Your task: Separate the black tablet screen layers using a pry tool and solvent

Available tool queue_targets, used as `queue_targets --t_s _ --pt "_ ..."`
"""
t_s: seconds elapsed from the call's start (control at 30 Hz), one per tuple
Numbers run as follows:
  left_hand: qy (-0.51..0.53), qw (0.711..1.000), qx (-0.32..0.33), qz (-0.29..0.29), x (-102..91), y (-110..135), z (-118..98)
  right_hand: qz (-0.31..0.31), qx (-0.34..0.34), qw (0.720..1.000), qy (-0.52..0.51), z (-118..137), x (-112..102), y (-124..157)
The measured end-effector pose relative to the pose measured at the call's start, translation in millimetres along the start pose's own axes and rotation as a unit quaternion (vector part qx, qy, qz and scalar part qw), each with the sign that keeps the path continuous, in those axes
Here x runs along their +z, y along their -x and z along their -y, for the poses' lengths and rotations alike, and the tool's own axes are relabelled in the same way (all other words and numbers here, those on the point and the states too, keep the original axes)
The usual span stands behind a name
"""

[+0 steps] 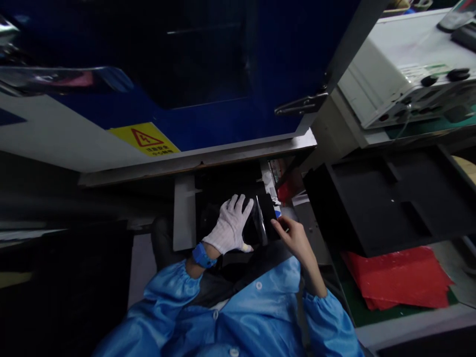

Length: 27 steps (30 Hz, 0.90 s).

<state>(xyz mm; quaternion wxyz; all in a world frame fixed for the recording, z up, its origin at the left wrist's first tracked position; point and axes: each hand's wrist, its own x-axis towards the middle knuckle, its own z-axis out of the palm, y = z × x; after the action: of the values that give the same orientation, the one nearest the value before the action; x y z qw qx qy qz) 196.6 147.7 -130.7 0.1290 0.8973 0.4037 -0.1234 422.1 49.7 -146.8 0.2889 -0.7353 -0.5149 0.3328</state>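
- Black panel point(268, 210) lies flat in the low opening of the machine, straight ahead of us and just beneath the blue cover point(223, 99). It rests there so both hands can reach its face.
- Clear film point(260, 225) covers that face and catches a streak of light, which is how we can tell it from the dark surface below.
- Our left hand point(230, 225), in a white glove, is laid open on the panel with fingers spread, gripping nothing. The flat palm pins the panel, and the glove likely spares it from fingerprints.
- Our right hand point(295, 238) is bare, and its thumb and forefinger seem pinched shut on the film at the panel's right edge. Bare fingertips suit so thin an edge.
- A blue wristband point(203, 255) sits on the left wrist, above the blue sleeve.
- A yellow warning sticker point(145, 139) marks the cover to the upper left.
- A black tray point(386, 198) stands to the right, within reach.
- Red sheets point(397, 277) lie on the bench below the tray.
- A white box with knobs point(405, 64) sits well apart, far right.
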Motion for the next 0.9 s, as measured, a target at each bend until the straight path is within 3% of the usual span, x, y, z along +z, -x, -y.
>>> queue_targets --t_s 0.3,0.43,0.53,0.63,0.73,0.83,0.9 --pt "0.045 0.993 0.083 -0.071 -8.1 13.0 20.8 -0.013 -0.024 0.989 -0.148 36.7 -12.9 34.8" --pt "0.1 0.973 0.163 -0.133 -11.5 30.5 33.7 0.001 -0.045 0.965 -0.257 60.9 -20.0 58.7" --pt "0.181 0.948 0.208 -0.158 -7.2 48.5 36.5 0.005 -0.105 0.948 -0.302 77.7 -23.3 78.9" --pt "0.294 0.91 0.253 -0.145 -4.3 63.6 35.0 -0.034 -0.212 0.926 -0.312 92.5 -26.2 97.0" --pt "0.406 0.848 0.331 -0.084 -9.8 72.4 31.7 -0.132 -0.308 0.913 -0.234 102.7 -28.2 110.2" --pt "0.515 0.76 0.397 -0.01 -19.9 78.8 27.2 -0.232 -0.337 0.905 -0.121 106.5 -28.5 119.9" --pt "0.555 0.725 0.408 0.02 -25.4 82.6 24.0 -0.258 -0.341 0.902 -0.058 107.0 -28.2 126.1"
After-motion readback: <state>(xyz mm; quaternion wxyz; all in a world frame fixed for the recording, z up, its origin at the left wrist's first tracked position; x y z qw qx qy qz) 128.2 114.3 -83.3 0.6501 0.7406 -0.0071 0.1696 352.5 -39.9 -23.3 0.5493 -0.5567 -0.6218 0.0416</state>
